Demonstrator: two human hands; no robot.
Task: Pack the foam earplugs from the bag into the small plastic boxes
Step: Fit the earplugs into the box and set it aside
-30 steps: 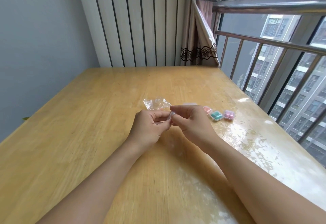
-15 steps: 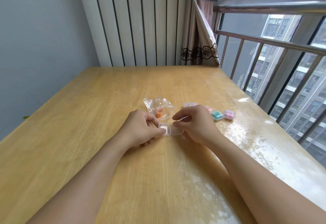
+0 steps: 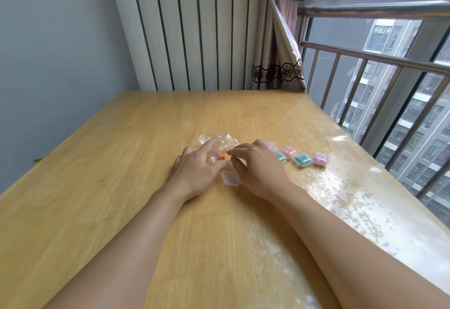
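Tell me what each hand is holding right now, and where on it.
The left hand holds the clear plastic bag by its near end. Whether the right hand pinches the bag's edge cannot be told. The open box lies unheld.

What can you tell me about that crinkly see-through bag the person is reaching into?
The bag is small, clear, crinkled thin plastic, lying loosely crumpled on the wooden table beyond the open empty box. Light glints off its creases. Through it shows an orange earplug; how many are inside is hard to tell. The left hand holds its near side, fingers partly over it, while the right hand reaches its fingertips to the opening. Its far end sticks out past the left hand.
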